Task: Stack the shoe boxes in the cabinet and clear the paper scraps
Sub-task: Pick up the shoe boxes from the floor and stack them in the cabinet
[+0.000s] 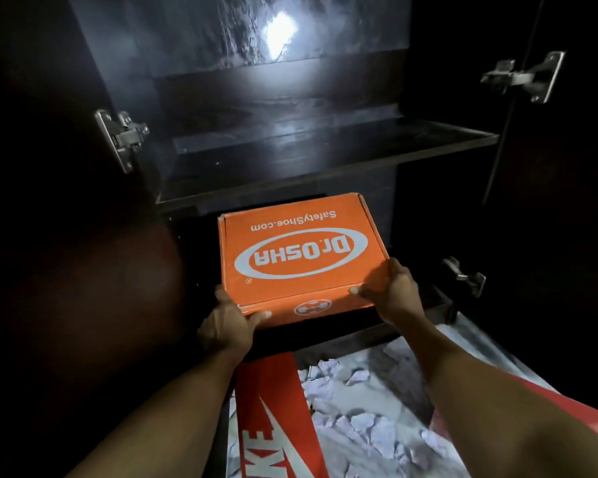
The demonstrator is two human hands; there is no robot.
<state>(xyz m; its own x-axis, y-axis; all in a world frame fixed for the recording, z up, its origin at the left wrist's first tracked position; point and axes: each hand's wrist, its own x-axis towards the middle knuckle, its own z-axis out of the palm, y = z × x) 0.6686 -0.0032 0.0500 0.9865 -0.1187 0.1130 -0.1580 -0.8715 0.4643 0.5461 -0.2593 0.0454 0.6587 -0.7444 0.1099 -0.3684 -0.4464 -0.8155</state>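
Note:
An orange shoe box with a white oval logo lies lid up, halfway into the bottom compartment of a dark cabinet. My left hand grips its near left corner. My right hand grips its near right corner. A red shoe box with white lettering lies on the floor below, between my forearms. Several crumpled white paper scraps are scattered on the pale floor to the right of it.
Both cabinet doors stand open, with metal hinges at left and right. A bare shelf sits above the orange box. A red edge of something shows at the lower right.

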